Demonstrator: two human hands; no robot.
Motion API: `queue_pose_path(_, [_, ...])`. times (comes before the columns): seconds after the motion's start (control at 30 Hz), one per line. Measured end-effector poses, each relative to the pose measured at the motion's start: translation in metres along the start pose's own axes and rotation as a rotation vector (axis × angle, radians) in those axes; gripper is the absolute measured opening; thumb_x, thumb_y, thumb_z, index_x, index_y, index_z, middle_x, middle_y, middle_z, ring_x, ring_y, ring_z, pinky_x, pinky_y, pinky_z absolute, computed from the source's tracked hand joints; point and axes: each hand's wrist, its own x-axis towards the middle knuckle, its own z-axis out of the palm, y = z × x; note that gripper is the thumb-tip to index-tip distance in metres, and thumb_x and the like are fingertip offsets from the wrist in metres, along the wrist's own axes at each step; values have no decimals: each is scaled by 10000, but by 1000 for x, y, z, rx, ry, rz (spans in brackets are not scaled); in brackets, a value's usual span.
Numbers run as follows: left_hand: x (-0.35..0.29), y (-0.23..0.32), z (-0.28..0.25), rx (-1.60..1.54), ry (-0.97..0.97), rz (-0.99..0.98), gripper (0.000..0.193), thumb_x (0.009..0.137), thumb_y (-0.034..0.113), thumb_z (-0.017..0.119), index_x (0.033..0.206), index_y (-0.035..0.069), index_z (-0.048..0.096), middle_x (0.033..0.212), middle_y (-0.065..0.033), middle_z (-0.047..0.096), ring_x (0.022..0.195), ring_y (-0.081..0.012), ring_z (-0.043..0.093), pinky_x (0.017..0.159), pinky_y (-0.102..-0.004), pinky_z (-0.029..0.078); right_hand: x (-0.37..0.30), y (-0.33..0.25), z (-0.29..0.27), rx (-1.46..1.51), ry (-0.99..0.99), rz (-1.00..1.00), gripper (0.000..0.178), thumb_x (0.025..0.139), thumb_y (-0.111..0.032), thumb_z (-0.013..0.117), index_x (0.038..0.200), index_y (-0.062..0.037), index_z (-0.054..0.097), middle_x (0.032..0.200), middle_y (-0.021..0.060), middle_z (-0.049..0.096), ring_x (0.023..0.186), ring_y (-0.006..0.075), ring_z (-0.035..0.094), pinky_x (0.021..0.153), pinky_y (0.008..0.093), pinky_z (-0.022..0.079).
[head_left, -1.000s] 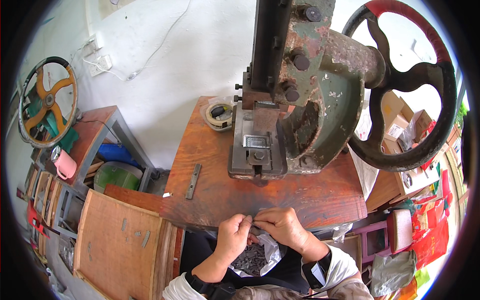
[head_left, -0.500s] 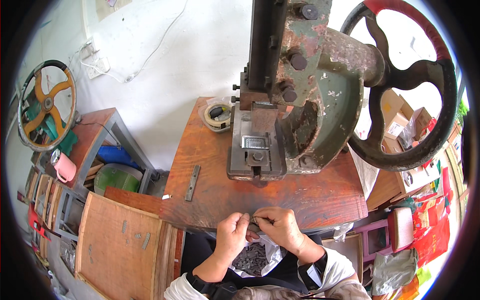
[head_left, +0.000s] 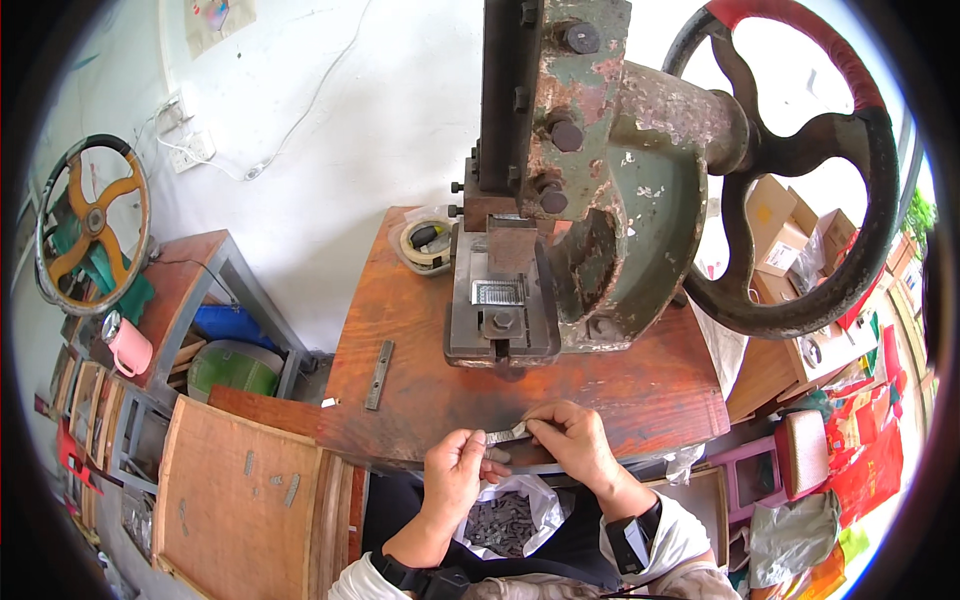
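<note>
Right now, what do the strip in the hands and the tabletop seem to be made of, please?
The strip looks like metal, grey with a pale sheen, though too small to be certain. The tabletop appears wooden, reddish-brown and stained, with visible grain.

An orange-spoked wheel (head_left: 95,221) and a pink mug (head_left: 129,346) stand at the frame's left, a white socket (head_left: 192,151) upper left, cardboard boxes (head_left: 778,236) at right, red bags (head_left: 868,470) lower right.

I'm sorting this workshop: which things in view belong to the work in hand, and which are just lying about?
Seems part of the work:
small grey strip, between left hand and right hand
grey pieces in the white bag below
handwheel press, probably

Seems just lying about:
pink mug
cardboard boxes
red packaging
</note>
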Motion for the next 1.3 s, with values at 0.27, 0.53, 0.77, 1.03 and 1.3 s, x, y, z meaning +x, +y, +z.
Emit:
queue_pose_path(0.27, [2,0,-1,50,-12,28,235,958,175,481,843,-23,533,725,-97,617,579,-191,652,474,-238,487,2,-3,7,-173,-66,-334,207,759,3,646,966,-1,649,936,103,652,933,244,585,821,327,468])
queue_pose_path(0.53, [0,12,-9,-126,-170,-84,261,954,183,492,1078,-46,502,841,-154,631,726,-230,663,587,-269,535,9,0,-21,57,-325,41,322,796,-10,646,1114,-1,594,925,79,651,832,107,602,740,246,492])
queue_pose_path(0.77, [6,33,9,712,-275,316,251,799,195,699,941,-6,649,694,-161,631,543,-176,604,538,-296,475,10,-21,-23,69,-368,46,272,810,14,619,1081,9,588,881,64,650,829,83,592,748,237,489])
queue_pose_path(1.03, [3,25,15,775,-366,274,171,857,20,494,917,-35,645,663,-77,655,571,-110,618,531,-264,499,3,-33,-37,105,-389,110,302,811,50,598,1107,49,540,900,101,660,813,108,614,712,241,507])
queue_pose_path(1.3, [-5,34,11,262,-569,-154,219,874,0,465,1056,-66,569,779,-72,655,610,-119,621,568,-241,506,13,-20,-53,315,-535,301,366,801,63,602,1150,75,493,908,100,658,831,123,612,710,239,513])
